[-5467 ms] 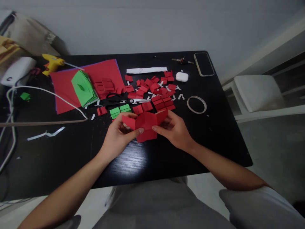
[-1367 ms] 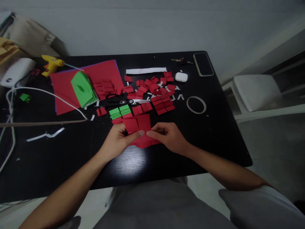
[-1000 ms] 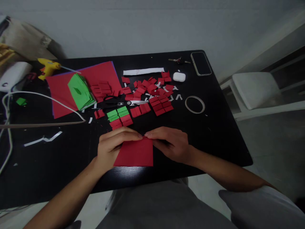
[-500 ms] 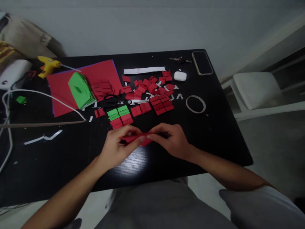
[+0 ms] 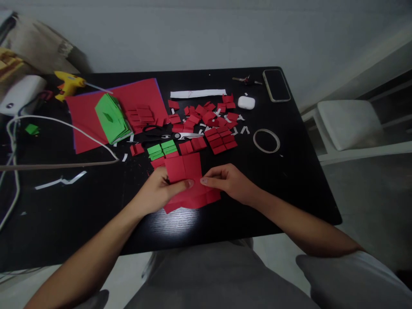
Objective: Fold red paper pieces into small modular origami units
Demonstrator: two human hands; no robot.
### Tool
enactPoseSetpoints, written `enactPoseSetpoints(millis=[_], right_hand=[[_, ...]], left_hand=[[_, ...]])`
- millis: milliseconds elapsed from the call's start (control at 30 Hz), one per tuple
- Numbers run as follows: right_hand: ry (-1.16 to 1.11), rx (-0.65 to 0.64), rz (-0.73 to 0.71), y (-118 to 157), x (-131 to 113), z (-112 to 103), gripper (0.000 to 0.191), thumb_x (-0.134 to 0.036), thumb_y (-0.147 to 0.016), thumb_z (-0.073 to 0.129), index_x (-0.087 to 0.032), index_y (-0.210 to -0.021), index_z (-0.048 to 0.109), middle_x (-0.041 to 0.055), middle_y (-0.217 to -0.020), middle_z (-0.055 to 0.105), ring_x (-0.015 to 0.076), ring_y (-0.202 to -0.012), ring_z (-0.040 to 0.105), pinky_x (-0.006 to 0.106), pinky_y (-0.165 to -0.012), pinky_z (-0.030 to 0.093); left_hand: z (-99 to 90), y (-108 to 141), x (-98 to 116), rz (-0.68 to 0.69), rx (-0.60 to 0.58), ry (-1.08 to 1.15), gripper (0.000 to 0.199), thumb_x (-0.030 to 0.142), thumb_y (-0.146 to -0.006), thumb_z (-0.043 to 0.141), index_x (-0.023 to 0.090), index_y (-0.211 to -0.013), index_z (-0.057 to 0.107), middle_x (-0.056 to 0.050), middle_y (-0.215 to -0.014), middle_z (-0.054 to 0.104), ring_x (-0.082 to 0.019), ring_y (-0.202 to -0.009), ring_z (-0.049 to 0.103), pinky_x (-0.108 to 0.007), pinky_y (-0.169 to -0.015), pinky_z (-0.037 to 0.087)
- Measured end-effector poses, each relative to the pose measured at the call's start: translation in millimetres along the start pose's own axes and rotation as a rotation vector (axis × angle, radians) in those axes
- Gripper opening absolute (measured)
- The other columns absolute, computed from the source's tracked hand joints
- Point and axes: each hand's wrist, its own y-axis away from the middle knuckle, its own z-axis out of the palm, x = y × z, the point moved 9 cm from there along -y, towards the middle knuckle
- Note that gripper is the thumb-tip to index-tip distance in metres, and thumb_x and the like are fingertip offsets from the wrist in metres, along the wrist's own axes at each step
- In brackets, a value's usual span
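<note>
A creased sheet of red paper (image 5: 184,167) is held up off the black table, its lower part bent toward me. My left hand (image 5: 162,189) grips its left side, thumb on the near face and fingers hidden behind. At the right edge my right hand (image 5: 227,182) pinches the paper between thumb and fingers. Just beyond the sheet lie folded green paper pieces (image 5: 162,149), a row of folded red pieces (image 5: 192,146) and a joined block of red pieces (image 5: 220,139). Scissors (image 5: 177,135) rest behind these.
Small red pieces (image 5: 196,116) and white scraps lie mid-table. Back left are a red sheet (image 5: 146,92), a green paper stack (image 5: 112,118), a yellow glue gun (image 5: 69,83) and a white cable (image 5: 64,122). On the right are a tape ring (image 5: 266,140), white case (image 5: 246,102), keys and phone (image 5: 277,85).
The red paper, folded narrow between both hands before, is now opened out into a broad creased sheet. Both hands still hold it, and the view has shifted slightly.
</note>
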Motion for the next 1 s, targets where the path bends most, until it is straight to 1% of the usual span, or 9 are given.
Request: enactPoseSetpoints(millis=[167, 333, 433, 600, 700, 767, 833, 933, 1000], right_hand=[[0.006, -0.002, -0.001, -1, 1, -2, 0.024, -0.039, -0.073, 0.086, -0.017, -0.08, 0.08, -0.0018, -0.069, 0.07, 0.0119, -0.066, 0.058, 0.026, -0.064, 0.04], [0.036, 0.037, -0.025, -2, 2, -7, 0.025, -0.04, -0.074, 0.085, -0.017, -0.082, 0.08, -0.0002, -0.072, 0.073, 0.0126, -0.068, 0.061, 0.027, -0.065, 0.042], [0.051, 0.05, -0.037, -1, 0, -8, 0.026, -0.042, -0.075, 0.084, -0.017, -0.083, 0.08, 0.0002, -0.074, 0.074, 0.0131, -0.068, 0.062, 0.027, -0.064, 0.043], [-0.005, 0.038, -0.07, 0, -6, -8, 0.02, -0.037, -0.078, 0.08, -0.019, -0.085, 0.081, 0.0011, -0.081, 0.077, 0.0155, -0.076, 0.067, 0.027, -0.07, 0.05], [-0.084, 0.034, -0.025, -1, -1, -8, 0.014, -0.032, -0.077, 0.079, -0.019, -0.084, 0.081, -0.0006, -0.076, 0.075, 0.0132, -0.069, 0.065, 0.025, -0.064, 0.048], [-0.15, 0.039, 0.017, -3, 5, -9, 0.014, -0.03, -0.075, 0.081, -0.019, -0.084, 0.081, -0.0016, -0.074, 0.075, 0.0117, -0.065, 0.064, 0.024, -0.062, 0.047], [-0.199, 0.052, 0.037, -4, 9, -10, 0.017, -0.029, -0.071, 0.085, -0.019, -0.084, 0.08, -0.0018, -0.074, 0.075, 0.0113, -0.065, 0.065, 0.024, -0.063, 0.048], [-0.231, 0.079, 0.033, -5, 11, -13, 0.023, -0.029, -0.065, 0.09, -0.019, -0.084, 0.08, -0.0013, -0.076, 0.077, 0.0125, -0.068, 0.068, 0.025, -0.066, 0.051], [-0.246, 0.093, 0.023, -6, 12, -15, 0.026, -0.028, -0.063, 0.092, -0.019, -0.084, 0.079, -0.0014, -0.077, 0.078, 0.0131, -0.07, 0.069, 0.026, -0.07, 0.053]], left_hand=[[-2.3, -2, -2, 0.001, 0.005, 0.015, 0.022, 0.036, -0.08, 0.082, 0.017, -0.091, 0.081, -0.003, -0.087, 0.08, -0.021, -0.083, 0.074, -0.028, -0.075, 0.061], [0.8, -4, -4, -0.038, -0.008, 0.019, 0.026, 0.041, -0.082, 0.081, 0.016, -0.09, 0.081, -0.004, -0.088, 0.081, -0.02, -0.077, 0.073, -0.027, -0.07, 0.06], [1.4, -4, -1, -0.027, -0.003, 0.013, 0.031, 0.045, -0.081, 0.082, 0.015, -0.09, 0.08, -0.005, -0.087, 0.08, -0.022, -0.081, 0.074, -0.03, -0.074, 0.061], [-3.1, -4, 0, -0.037, 0.047, -0.001, 0.035, 0.048, -0.083, 0.08, 0.015, -0.091, 0.077, -0.006, -0.088, 0.08, -0.023, -0.082, 0.074, -0.032, -0.077, 0.062], [-10.4, -3, 3, -0.016, 0.122, 0.059, 0.037, 0.046, -0.084, 0.08, 0.016, -0.104, 0.071, -0.008, -0.101, 0.08, -0.022, -0.088, 0.075, -0.03, -0.076, 0.062], [-14.1, -3, 7, 0.038, 0.151, 0.137, 0.047, 0.041, -0.082, 0.083, 0.018, -0.118, 0.062, -0.009, -0.115, 0.077, -0.022, -0.097, 0.076, -0.028, -0.078, 0.062], [-13.3, -2, 9, 0.078, 0.129, 0.191, 0.064, 0.035, -0.078, 0.087, 0.023, -0.13, 0.051, -0.01, -0.124, 0.074, -0.023, -0.102, 0.076, -0.029, -0.082, 0.063], [-10.7, -1, 7, 0.085, 0.103, 0.17, 0.094, 0.029, -0.072, 0.091, 0.029, -0.147, 0.034, -0.011, -0.124, 0.072, -0.024, -0.102, 0.077, -0.031, -0.084, 0.064], [-9.9, 0, 7, 0.095, 0.111, 0.122, 0.108, 0.029, -0.071, 0.092, 0.031, -0.155, 0.025, -0.011, -0.121, 0.073, -0.024, -0.099, 0.077, -0.033, -0.084, 0.064]])
